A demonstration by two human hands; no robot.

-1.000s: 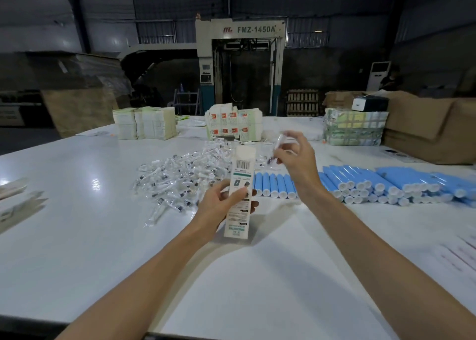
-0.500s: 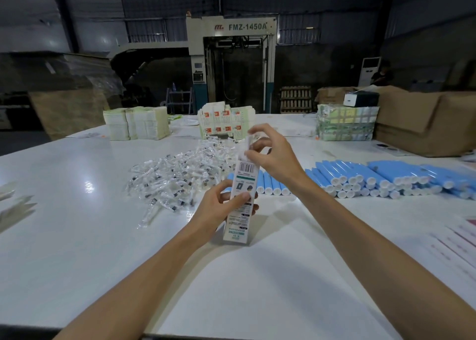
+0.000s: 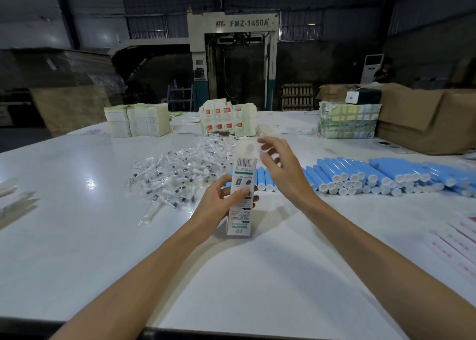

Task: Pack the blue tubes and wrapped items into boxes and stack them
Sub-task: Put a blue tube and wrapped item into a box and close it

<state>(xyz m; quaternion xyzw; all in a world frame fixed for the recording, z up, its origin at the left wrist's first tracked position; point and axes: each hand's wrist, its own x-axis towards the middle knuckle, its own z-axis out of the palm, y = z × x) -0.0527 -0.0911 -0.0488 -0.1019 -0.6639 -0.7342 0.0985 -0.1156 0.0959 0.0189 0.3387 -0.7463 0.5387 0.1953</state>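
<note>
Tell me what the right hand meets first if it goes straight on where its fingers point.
Probably the top flap of the box the left hand holds; the right hand points left at it, depth unclear.
</note>
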